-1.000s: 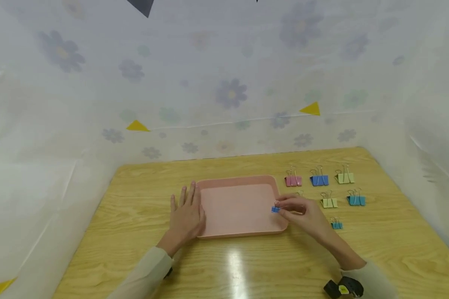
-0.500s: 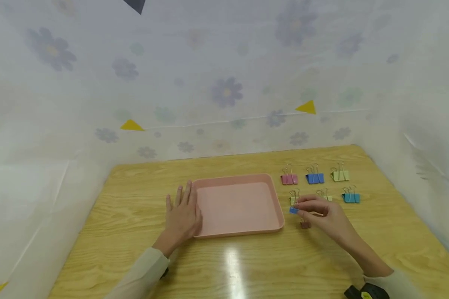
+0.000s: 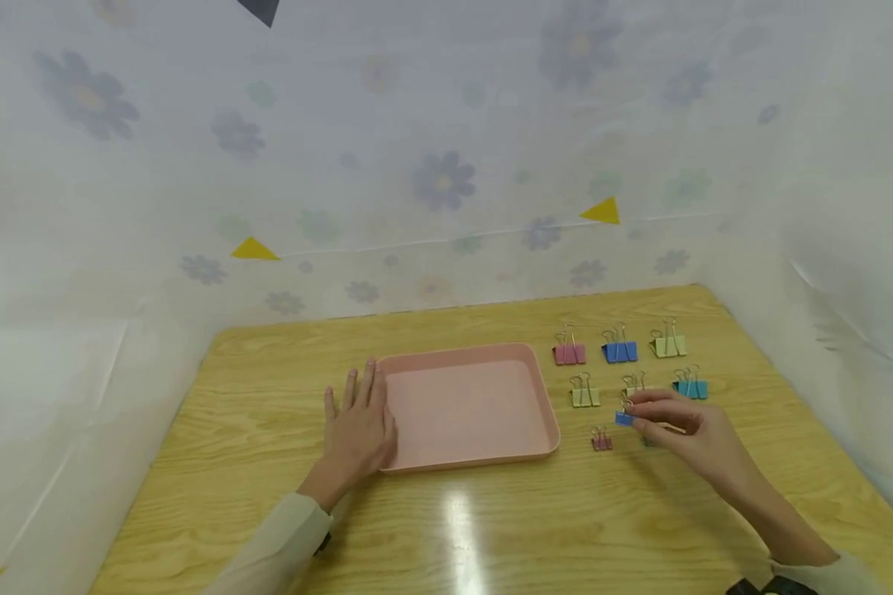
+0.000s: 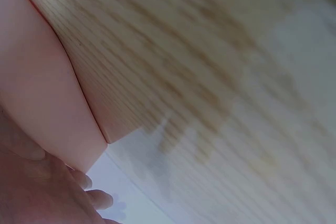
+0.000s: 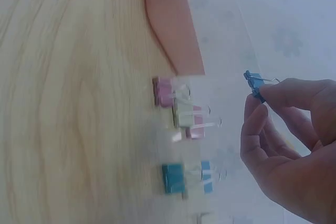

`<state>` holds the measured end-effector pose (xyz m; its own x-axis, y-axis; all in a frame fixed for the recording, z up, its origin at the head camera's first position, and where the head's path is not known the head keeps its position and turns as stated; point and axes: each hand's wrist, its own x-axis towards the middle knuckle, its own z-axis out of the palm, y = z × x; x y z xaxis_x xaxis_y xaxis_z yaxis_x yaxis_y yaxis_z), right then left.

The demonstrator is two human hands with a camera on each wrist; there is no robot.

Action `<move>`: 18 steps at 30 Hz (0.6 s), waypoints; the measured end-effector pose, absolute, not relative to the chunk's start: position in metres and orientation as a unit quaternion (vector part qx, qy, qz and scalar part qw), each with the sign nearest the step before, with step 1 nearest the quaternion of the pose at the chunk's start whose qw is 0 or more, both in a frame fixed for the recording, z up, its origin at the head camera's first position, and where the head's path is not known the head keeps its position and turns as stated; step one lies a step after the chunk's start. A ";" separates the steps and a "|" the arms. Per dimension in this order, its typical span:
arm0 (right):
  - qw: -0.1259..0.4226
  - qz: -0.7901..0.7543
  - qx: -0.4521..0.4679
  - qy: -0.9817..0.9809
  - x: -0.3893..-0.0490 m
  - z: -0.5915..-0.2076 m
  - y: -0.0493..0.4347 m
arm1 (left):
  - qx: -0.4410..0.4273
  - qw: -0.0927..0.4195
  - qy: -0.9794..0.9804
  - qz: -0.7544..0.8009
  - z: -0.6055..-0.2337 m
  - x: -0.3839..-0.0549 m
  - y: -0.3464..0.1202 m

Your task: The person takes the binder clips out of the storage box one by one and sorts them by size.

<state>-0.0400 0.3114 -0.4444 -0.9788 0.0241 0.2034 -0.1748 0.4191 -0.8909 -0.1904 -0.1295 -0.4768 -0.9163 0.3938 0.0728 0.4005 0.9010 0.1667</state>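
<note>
A small blue binder clip (image 3: 623,419) is pinched between the thumb and fingers of my right hand (image 3: 688,434), held over the lower rows of clips. In the right wrist view the same blue clip (image 5: 255,84) shows raised, its wire handle sticking out beside my thumb. My left hand (image 3: 357,430) lies with straight fingers along the left rim of the pink tray (image 3: 469,413). Close to my right hand are a small pink clip (image 3: 602,443), a yellowish clip (image 3: 637,391) partly covered by it, and a small teal clip (image 3: 649,442) mostly hidden beneath.
Behind stand a large pink clip (image 3: 569,354), a blue one (image 3: 621,353) and a pale green one (image 3: 669,346). A medium pale green clip (image 3: 584,397) and a teal one (image 3: 691,389) form the middle row. A flowered curtain (image 3: 446,182) surrounds the wooden table (image 3: 387,529).
My right hand has carried the small blue clip rightward, from over the tray's right edge to above the clips. The left hand stays at the tray's left rim. The head view has shifted slightly.
</note>
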 end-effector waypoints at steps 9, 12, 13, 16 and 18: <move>0.088 0.488 0.000 -0.869 -0.024 -0.449 0.357 | -0.205 0.020 -0.975 -0.089 -0.477 -0.190 -0.129; 0.086 0.481 -0.016 -0.873 -0.022 -0.451 0.371 | -0.206 0.019 -0.974 -0.094 -0.477 -0.189 -0.129; 0.084 0.480 -0.022 -0.873 -0.021 -0.452 0.376 | -0.206 0.019 -0.974 -0.095 -0.477 -0.189 -0.129; 0.080 0.474 -0.034 -0.876 -0.020 -0.456 0.388 | -0.207 0.022 -0.973 -0.097 -0.476 -0.188 -0.129; 0.076 0.471 -0.037 -0.878 -0.019 -0.460 0.396 | -0.207 0.024 -0.973 -0.097 -0.476 -0.188 -0.129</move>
